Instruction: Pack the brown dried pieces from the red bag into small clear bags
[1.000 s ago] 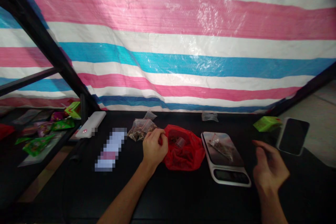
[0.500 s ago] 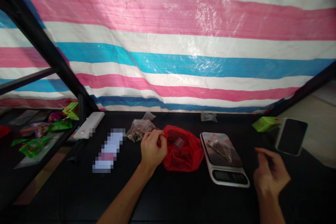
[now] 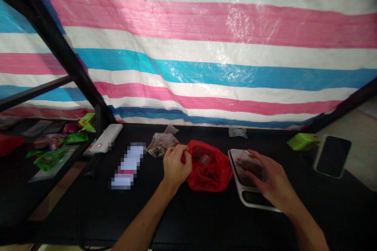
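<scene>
My left hand (image 3: 177, 166) is closed on the left rim of a red plastic bag (image 3: 225, 168). The bag's mouth gapes upward, showing a small clear plastic cup (image 3: 204, 160) and dark bits inside. Just right of it lies a white kitchen scale (image 3: 246, 200) with a small clear bag of brownish dried contents (image 3: 250, 164) on its plate. Over that plate my right hand (image 3: 275, 178) is open, thumb and fingers apart on either side of the small bag, partly hiding it and the scale's display.
Filled zip bags (image 3: 161, 144) lie behind my left hand. A clear packet (image 3: 238, 131) is at the back edge. A green box (image 3: 303, 141) and a phone (image 3: 332, 156) stand at right. A white device (image 3: 106, 138), a blurred-out item (image 3: 129, 166) and snack packets (image 3: 51, 159) are at left.
My right hand has moved left from beside the scale to over the small bag on its plate. My left hand keeps its grip on the red bag. The view has shifted slightly.
</scene>
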Motion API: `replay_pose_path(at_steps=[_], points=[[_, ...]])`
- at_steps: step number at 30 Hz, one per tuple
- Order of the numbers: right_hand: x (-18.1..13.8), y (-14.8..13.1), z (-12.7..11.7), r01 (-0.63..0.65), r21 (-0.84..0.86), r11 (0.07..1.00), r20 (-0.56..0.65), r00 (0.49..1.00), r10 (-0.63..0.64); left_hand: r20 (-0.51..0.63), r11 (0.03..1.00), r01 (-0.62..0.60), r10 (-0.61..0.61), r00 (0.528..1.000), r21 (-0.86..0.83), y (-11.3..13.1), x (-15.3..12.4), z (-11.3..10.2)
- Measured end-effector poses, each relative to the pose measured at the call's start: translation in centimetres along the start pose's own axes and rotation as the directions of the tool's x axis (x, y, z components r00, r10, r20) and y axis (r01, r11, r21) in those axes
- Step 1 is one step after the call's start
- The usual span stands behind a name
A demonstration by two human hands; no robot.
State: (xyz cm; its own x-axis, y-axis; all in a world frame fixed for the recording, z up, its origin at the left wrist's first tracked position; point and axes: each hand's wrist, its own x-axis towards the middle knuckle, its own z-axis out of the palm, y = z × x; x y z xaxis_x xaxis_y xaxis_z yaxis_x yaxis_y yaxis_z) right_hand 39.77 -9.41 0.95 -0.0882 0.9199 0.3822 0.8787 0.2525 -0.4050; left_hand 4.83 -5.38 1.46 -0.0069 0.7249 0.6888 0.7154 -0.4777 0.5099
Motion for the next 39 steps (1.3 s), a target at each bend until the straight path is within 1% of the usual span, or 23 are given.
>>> replay_pose_path(at_steps=[2, 3, 5, 7, 9, 11, 14, 16, 18, 20, 22, 24, 26, 30, 32, 35, 39], points=[[0.6, -0.5, 0.4, 0.01, 0.024, 1.0, 0.079, 0.997, -0.012, 0.022, 0.998, -0.019, 0.021, 1.0, -0.064, 0.0, 0.1, -0.2], [1.0, -0.9, 0.5, 0.001, 0.057, 0.998, 0.092, 0.996, -0.006, 0.044, 0.993, -0.043, 0.048, 0.998, -0.111, 0.0, 0.1, -0.3], [2.0, -2.6, 0.7, -0.026, 0.156, 0.987, 0.056, 0.998, 0.017, 0.095, 0.973, -0.085, 0.107, 0.99, -0.215, 0.2, 0.1, -0.4], [3.7, -5.3, 0.9, -0.032, 0.306, 0.951, -0.015, 0.999, 0.039, 0.154, 0.95, -0.063, 0.115, 0.981, -0.307, 0.6, -0.1, -0.4], [5.6, -8.7, 1.6, -0.014, 0.457, 0.89, 0.009, 1.0, 0.012, 0.209, 0.92, 0.03, 0.057, 0.976, -0.39, 1.0, -0.2, -0.2], [7.5, -11.9, 2.9, 0.039, 0.541, 0.84, 0.011, 0.999, -0.054, 0.242, 0.879, 0.129, -0.016, 0.97, -0.46, 1.1, -0.3, 0.2], [9.0, -15.4, 5.6, 0.12, 0.596, 0.794, 0.032, 0.985, -0.172, 0.2, 0.823, 0.213, -0.124, 0.972, -0.527, 0.7, -0.2, 0.9], [8.8, -16.5, 7.3, 0.146, 0.629, 0.764, 0.036, 0.976, -0.216, 0.163, 0.798, 0.26, -0.203, 0.965, -0.544, 0.1, 0.0, 1.0], [8.0, -16.8, 8.4, 0.126, 0.665, 0.736, 0.048, 0.976, -0.211, 0.136, 0.786, 0.302, -0.272, 0.952, -0.539, -0.4, 0.2, 1.0], [7.4, -16.4, 9.1, 0.069, 0.701, 0.71, 0.067, 0.985, -0.162, 0.124, 0.8, 0.311, -0.29, 0.949, -0.513, -0.7, 0.4, 0.9], [7.2, -15.9, 9.5, 0.008, 0.733, 0.68, 0.062, 0.995, -0.078, 0.135, 0.838, 0.279, -0.244, 0.96, -0.469, -0.9, 0.4, 0.8], [7.5, -15.3, 9.8, -0.026, 0.767, 0.641, 0.038, 0.999, -0.005, 0.155, 0.879, 0.222, -0.172, 0.973, -0.421, -0.9, 0.3, 0.8], [7.9, -15.0, 10.2, -0.042, 0.804, 0.594, 0.029, 0.999, 0.031, 0.163, 0.907, 0.181, -0.126, 0.978, -0.381, -0.9, 0.1, 0.9], [8.5, -14.7, 10.5, -0.078, 0.851, 0.52, 0.041, 0.996, 0.083, 0.172, 0.916, 0.198, -0.145, 0.974, -0.348, -1.2, 0.0, 1.1], [8.5, -14.8, 10.4, -0.082, 0.865, 0.495, 0.046, 0.995, 0.085, 0.173, 0.914, 0.215, -0.163, 0.971, -0.344, -1.4, 0.0, 1.2], [8.6, -14.9, 10.0, -0.063, 0.874, 0.482, 0.027, 0.996, 0.081, 0.184, 0.911, 0.222, -0.166, 0.969, -0.349, -1.6, 0.0, 1.2], [8.4, -15.2, 9.7, -0.01, 0.847, 0.532, -0.043, 0.995, 0.087, 0.212, 0.903, 0.212, -0.139, 0.967, -0.374, -1.5, -0.1, 1.1]])
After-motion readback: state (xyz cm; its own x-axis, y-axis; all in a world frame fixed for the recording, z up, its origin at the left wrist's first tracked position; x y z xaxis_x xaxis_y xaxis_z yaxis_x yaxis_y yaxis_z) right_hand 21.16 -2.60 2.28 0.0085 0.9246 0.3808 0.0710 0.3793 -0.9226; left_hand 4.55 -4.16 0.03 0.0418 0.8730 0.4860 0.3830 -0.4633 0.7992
